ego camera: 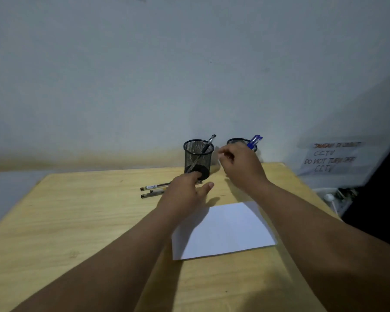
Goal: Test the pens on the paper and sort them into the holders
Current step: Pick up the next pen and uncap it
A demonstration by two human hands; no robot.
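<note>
Two black mesh holders stand at the desk's far edge. The left holder (198, 157) has one black pen (209, 143) leaning in it. The right holder (236, 141) has blue pens (254, 140) and is mostly hidden behind my right hand (242, 165). That hand hovers in front of it with fingers loosely curled and nothing visible in them. Three dark pens (154, 190) lie on the desk left of the holders. My left hand (185, 191) reaches flat over their right ends, fingers spread, fingertips at the left holder's base. A white sheet of paper (223, 230) lies nearer to me.
The wooden desk (77, 210) stands against a pale wall. A handwritten CCTV notice (331, 157) hangs at the right. Beyond the desk's right edge are a white object and some clutter (333, 197).
</note>
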